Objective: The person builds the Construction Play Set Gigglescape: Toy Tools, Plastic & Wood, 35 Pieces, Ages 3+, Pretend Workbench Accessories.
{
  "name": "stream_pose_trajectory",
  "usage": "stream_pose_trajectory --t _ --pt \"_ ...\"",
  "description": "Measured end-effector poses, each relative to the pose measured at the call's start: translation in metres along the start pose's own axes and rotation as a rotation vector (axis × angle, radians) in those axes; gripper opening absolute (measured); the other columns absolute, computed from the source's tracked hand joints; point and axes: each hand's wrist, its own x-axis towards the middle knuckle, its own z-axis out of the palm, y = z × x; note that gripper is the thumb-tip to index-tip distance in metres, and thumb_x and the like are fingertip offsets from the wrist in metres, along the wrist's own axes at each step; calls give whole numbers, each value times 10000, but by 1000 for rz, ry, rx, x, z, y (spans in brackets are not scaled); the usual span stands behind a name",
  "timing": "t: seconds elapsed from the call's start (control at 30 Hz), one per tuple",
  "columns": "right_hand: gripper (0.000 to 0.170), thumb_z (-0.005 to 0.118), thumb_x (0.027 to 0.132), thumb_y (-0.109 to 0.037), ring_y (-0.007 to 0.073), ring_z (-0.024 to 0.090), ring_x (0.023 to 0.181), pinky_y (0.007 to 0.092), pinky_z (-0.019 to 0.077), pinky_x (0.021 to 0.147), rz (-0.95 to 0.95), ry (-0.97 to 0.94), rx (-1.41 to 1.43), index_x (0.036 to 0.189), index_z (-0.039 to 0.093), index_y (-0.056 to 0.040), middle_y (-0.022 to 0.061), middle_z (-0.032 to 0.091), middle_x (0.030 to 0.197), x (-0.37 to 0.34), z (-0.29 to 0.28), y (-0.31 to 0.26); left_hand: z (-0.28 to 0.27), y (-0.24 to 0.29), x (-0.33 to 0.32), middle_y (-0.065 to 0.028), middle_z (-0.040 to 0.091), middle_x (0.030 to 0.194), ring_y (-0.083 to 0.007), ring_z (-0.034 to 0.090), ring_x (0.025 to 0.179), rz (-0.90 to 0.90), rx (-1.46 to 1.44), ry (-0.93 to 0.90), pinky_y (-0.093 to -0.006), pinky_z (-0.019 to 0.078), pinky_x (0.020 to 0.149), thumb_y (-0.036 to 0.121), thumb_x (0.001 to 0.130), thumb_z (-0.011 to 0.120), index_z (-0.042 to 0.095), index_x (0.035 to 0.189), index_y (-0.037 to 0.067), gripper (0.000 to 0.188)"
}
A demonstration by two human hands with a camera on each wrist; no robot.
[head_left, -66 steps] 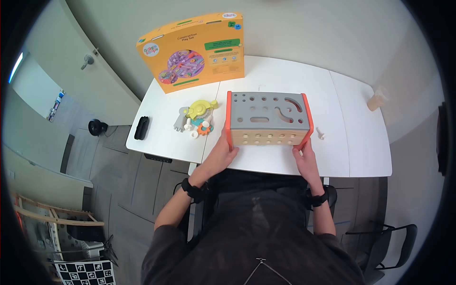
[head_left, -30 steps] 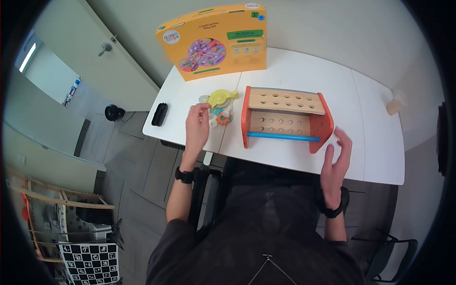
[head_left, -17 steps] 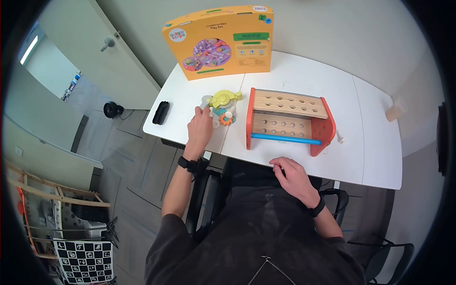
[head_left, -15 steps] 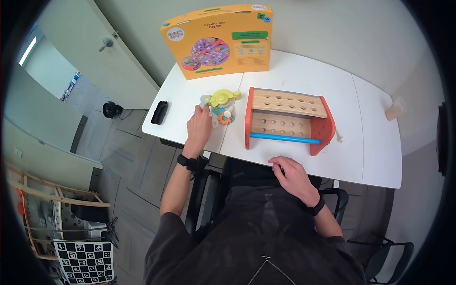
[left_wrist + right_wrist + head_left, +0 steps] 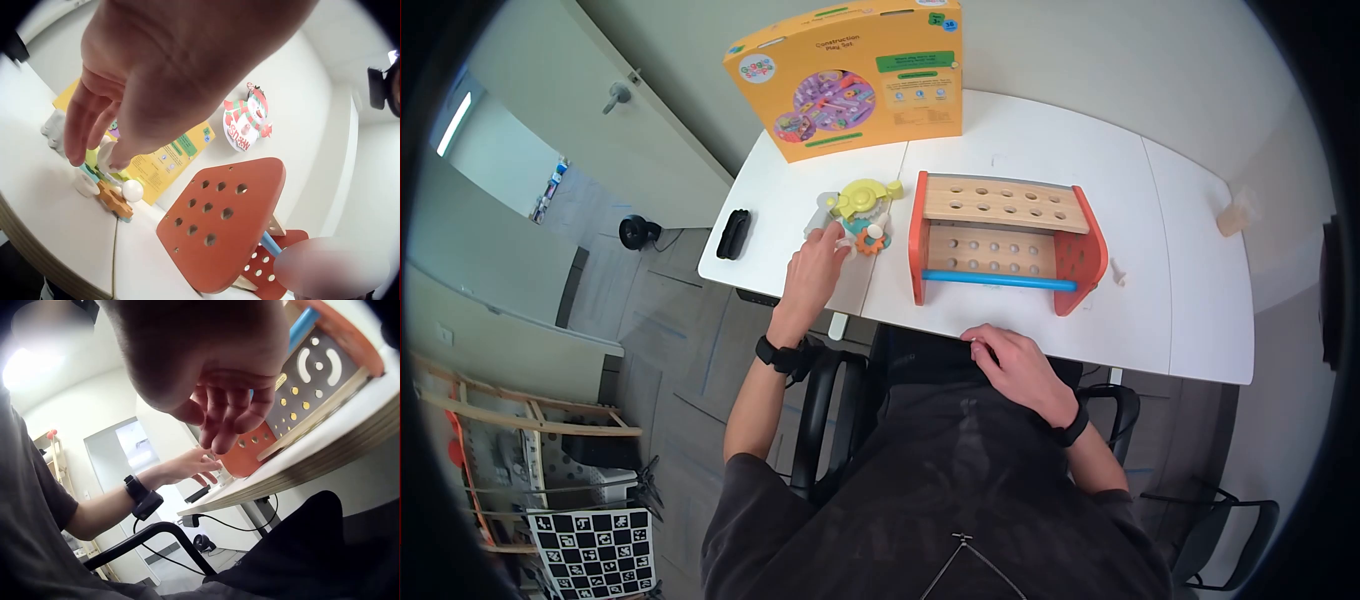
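One red-sided wooden box [image 5: 1004,256] seems ready for building, our left grip [image 5: 808,275] pinching a white plastic bolt [image 5: 105,152], right grip [image 5: 1022,377] loose.

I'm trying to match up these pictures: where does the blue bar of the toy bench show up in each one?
Head view: the blue bar runs along the near side of the toy bench, right of centre.
Left wrist view: a short stretch of the blue bar shows at lower right.
Right wrist view: part of the blue bar slants at upper right, beside the right hand.
Shared landmark: orange-red end panels.
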Motion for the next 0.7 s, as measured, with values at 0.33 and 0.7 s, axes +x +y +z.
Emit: stream_pose_trajectory --t 0.33,0.7 --pt "199 641 953 -93 365 740 925 473 597 814 -318 -5 81 1143 685 -53 151 757 981 17 16 -38 38 -18 6 -229 711 1100 -462 698 1024 36 -89 -83 -541 568 843 51 942 671 568 1188 62 268" --pt "127 660 944 -129 267 716 854 403 555 795 -645 -135 50 1039 653 -44 83 693 869 8 45 -101 20 15 -8 -194 734 954 -326 742 802 -68 -102 -56 -438 559 725 68 980 712 619 1082 17 146"
